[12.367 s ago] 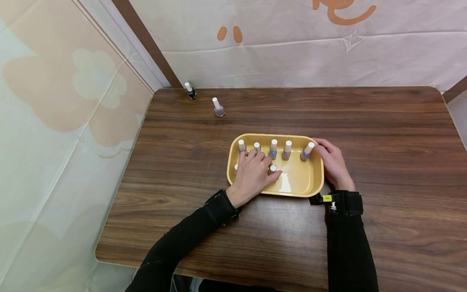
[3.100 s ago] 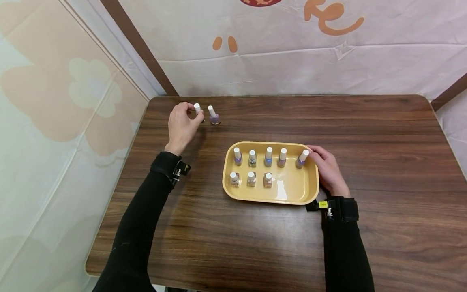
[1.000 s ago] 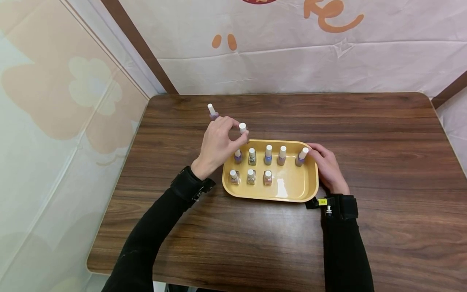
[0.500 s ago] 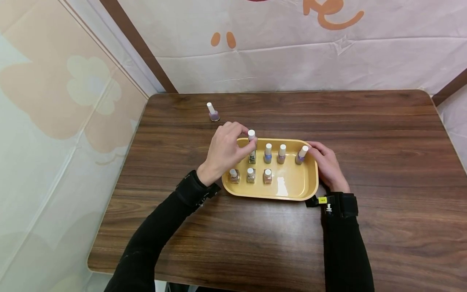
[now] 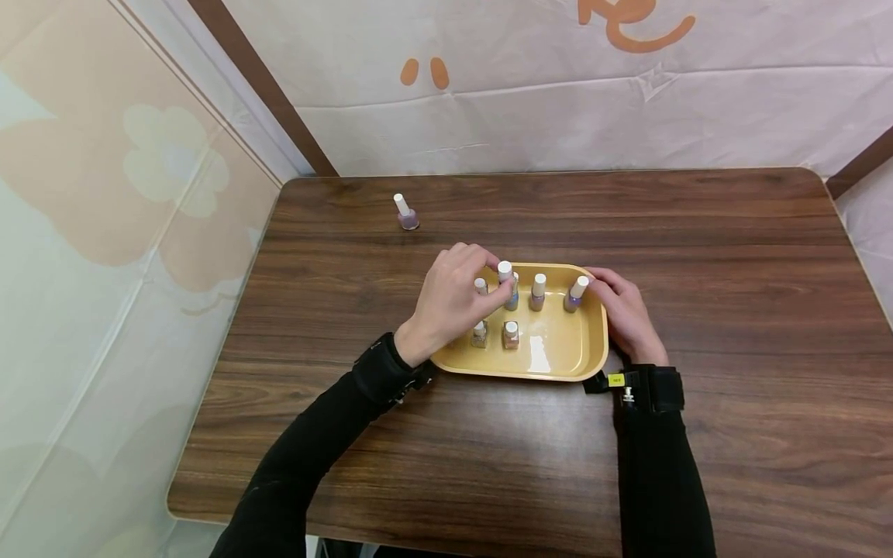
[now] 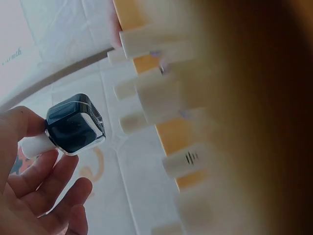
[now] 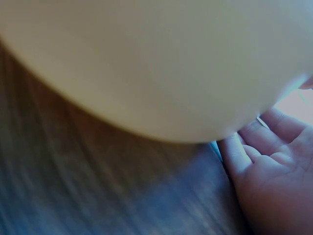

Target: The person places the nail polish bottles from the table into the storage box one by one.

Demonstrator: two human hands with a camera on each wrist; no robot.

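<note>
My left hand (image 5: 453, 298) pinches a nail polish bottle by its white cap (image 5: 505, 270), above the yellow tray (image 5: 558, 353). The left wrist view shows this nail polish bottle (image 6: 73, 125) as dark and square, tilted, with thumb and finger at its cap. My right hand (image 5: 628, 318) holds the tray's right end, thumb at the rim; in the right wrist view its fingers (image 7: 234, 152) lie against the outer wall. White-capped nail polish bottles stand in two rows in the tray, among them a purple one (image 5: 574, 298) and a pinkish one (image 5: 511, 335). My left hand hides some.
One lilac nail polish bottle (image 5: 408, 220) stands on the wooden table (image 5: 732, 271) near the back left. A printed cloth wall (image 5: 558, 124) rises behind the table, with another on the left (image 5: 91, 310).
My left hand took the dark bottle from the table's back left corner and carried it right, over the tray. During the last second it moved further right and nearer. My right hand stayed at the tray.
</note>
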